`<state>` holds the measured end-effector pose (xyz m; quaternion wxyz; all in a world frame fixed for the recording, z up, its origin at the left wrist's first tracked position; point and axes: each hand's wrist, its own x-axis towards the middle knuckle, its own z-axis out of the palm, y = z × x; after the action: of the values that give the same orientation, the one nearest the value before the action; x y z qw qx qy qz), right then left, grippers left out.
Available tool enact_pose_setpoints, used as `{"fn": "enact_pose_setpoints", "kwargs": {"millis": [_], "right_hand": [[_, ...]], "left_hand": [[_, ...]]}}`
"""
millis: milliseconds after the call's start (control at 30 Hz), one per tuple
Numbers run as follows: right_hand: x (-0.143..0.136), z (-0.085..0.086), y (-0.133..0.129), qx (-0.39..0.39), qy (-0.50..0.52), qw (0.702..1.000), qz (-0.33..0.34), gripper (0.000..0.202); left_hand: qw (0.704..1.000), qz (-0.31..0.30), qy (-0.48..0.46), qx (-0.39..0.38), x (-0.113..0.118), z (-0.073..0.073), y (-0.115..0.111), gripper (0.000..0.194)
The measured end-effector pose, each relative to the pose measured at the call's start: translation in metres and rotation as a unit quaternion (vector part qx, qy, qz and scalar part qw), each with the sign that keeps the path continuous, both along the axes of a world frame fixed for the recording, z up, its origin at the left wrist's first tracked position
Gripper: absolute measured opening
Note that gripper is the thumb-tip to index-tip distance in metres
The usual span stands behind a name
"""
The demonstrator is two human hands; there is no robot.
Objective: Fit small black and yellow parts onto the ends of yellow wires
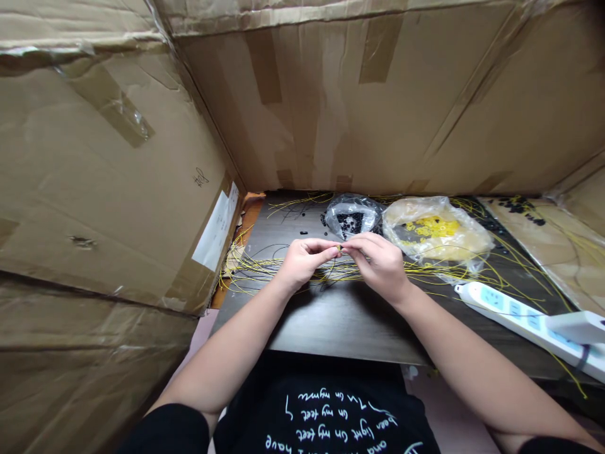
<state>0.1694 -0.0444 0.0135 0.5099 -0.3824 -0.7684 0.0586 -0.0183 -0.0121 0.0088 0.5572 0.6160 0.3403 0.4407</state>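
Observation:
My left hand (309, 255) and my right hand (378, 258) meet over the middle of the table, fingertips pinched close together. Between the left thumb and forefinger sits a small yellow piece (339, 250); its exact kind is too small to tell. Right beside it, the right fingertips close around a tiny dark part, mostly hidden by the fingers. Beneath both hands runs a loose bundle of thin yellow and black wires (265, 268), spread from left to right across the table.
Beyond my hands stand a clear bag of small black parts (352, 217) and a clear bag of yellow pieces (435, 228). A white power strip (515, 315) lies at the right. Cardboard walls (302, 113) enclose the dark table (326, 321) at the back and left. Several black parts (522, 208) lie far right.

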Motion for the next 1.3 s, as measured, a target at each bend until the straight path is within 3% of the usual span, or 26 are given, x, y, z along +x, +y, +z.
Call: {"fn": "enact_pose_setpoints", "kwargs": {"millis": [133,300,533,733,833,967,1100,1167,1233,1300], "right_hand": [[-0.004,0.0,-0.001,-0.041,0.038,0.998,-0.005,0.011],[-0.011,-0.007,-0.003,-0.124,0.117,0.985,-0.024,0.011],[-0.014,-0.01,-0.005,-0.159,0.155,0.975,-0.029,0.016],[-0.012,-0.009,0.0,-0.322,0.249,0.912,0.043,0.032],[-0.01,-0.01,0.002,-0.357,0.252,0.898,0.059,0.035],[-0.009,-0.01,0.0,-0.333,0.219,0.916,0.053,0.032],[-0.008,-0.01,-0.003,-0.166,0.108,0.98,-0.008,0.02],[-0.008,-0.009,-0.005,-0.095,0.069,0.993,-0.013,0.017],[-0.009,-0.008,-0.005,-0.088,0.062,0.994,-0.012,0.017],[-0.01,-0.008,-0.005,-0.143,0.082,0.986,-0.017,0.02]], "left_hand": [[0.989,0.06,0.063,0.119,0.0,-0.001,-0.003,0.026],[0.948,0.104,0.109,0.28,-0.001,0.0,-0.005,0.017],[0.933,0.101,0.111,0.328,-0.003,0.002,-0.005,0.016],[0.889,0.093,0.134,0.427,-0.005,-0.004,-0.001,0.016],[0.869,0.089,0.146,0.463,-0.007,-0.006,0.002,0.017],[0.872,0.089,0.14,0.46,-0.007,-0.006,0.004,0.016],[0.901,0.086,0.142,0.4,-0.006,-0.002,0.001,0.015],[0.925,0.085,0.141,0.342,-0.005,0.001,-0.001,0.016],[0.94,0.081,0.139,0.302,-0.005,0.001,-0.002,0.018],[0.937,0.078,0.14,0.309,-0.005,0.0,-0.001,0.017]]}}
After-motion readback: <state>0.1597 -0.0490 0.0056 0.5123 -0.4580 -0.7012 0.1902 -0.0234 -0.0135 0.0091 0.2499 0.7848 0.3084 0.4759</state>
